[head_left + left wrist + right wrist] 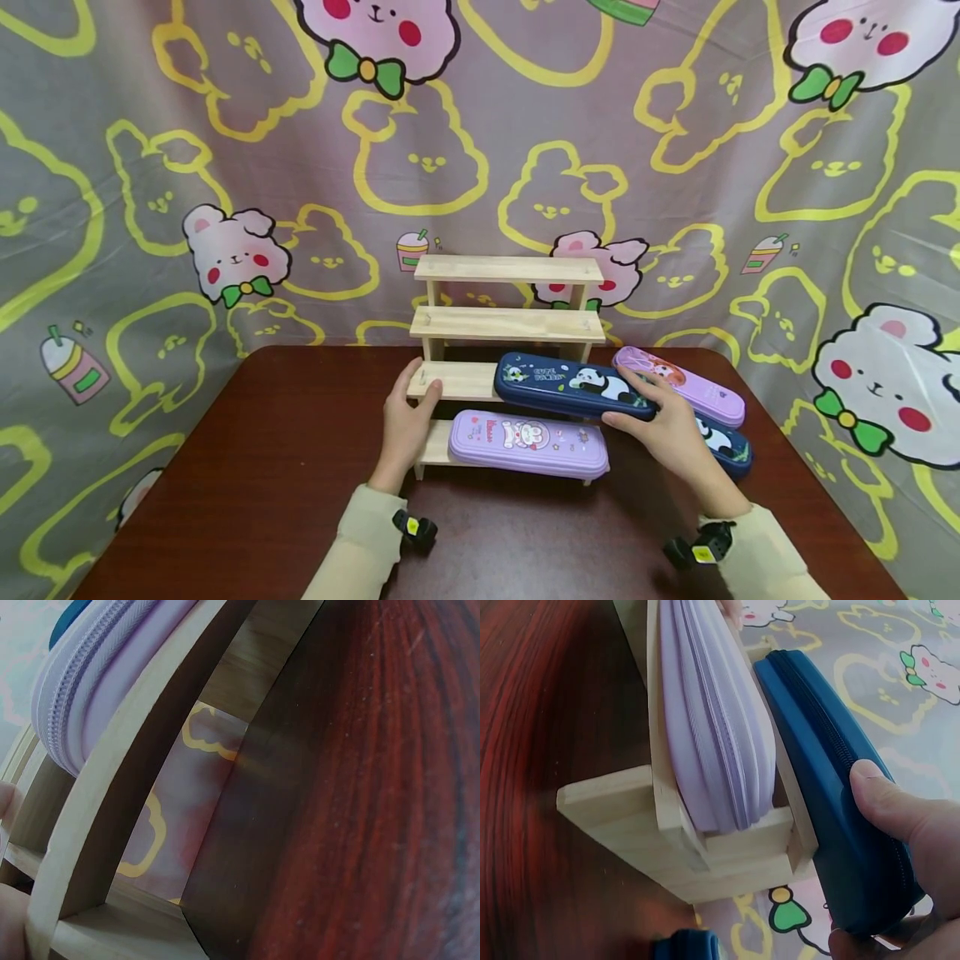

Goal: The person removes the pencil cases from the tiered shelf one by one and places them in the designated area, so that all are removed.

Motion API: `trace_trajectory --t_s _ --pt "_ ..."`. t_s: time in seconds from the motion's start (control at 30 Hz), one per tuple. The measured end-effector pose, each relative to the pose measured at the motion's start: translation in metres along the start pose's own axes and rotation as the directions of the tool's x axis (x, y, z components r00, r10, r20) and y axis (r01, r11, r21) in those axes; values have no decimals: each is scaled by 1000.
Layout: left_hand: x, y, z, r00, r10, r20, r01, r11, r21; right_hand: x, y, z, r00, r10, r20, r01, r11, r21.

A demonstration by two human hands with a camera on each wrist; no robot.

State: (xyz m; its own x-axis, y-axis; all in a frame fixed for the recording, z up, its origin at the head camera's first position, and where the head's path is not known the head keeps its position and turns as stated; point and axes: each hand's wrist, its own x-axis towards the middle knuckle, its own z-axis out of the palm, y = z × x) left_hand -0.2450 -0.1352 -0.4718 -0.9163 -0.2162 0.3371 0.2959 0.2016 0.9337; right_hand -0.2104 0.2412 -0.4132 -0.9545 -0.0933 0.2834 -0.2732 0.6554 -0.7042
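A tiered wooden shelf (510, 322) stands on the table, with my left hand (407, 425) gripping its left end at the second tier from the bottom. My right hand (670, 429) holds the right end of a navy pencil case (551, 382) with panda pictures. The case lies slightly tilted along that same tier. In the right wrist view, my thumb presses on its zipped side, with fingers underneath. On the lowest tier rests a lilac pencil case (525, 442) with a rabbit picture, its zipper facing the right wrist camera.
To the right of the shelf, a pink-purple pencil case (697, 387) lies on top of another navy panda case (723, 446) on the dark wood table (300, 467). A patterned cloth (247, 167) hangs behind and along both sides. The two upper tiers are bare wood.
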Motion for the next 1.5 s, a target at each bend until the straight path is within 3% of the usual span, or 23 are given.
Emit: trace_trajectory --t_s 0.43,0.73,1.0,1.5 --pt "-1 1 0 1000 -8 2 8 1000 18 -17 9 -22 999 42 -30 -42 999 -8" --pt "-9 33 -1 1000 -2 -2 2 1000 9 -29 18 -35 994 28 -103 -33 998 -46" --pt "0 5 0 1000 -4 1 4 1000 18 -41 27 -50 986 104 -127 -113 992 -63" --pt "-2 5 0 1000 -9 7 9 1000 8 -66 48 -70 967 167 -191 -187 978 -95"
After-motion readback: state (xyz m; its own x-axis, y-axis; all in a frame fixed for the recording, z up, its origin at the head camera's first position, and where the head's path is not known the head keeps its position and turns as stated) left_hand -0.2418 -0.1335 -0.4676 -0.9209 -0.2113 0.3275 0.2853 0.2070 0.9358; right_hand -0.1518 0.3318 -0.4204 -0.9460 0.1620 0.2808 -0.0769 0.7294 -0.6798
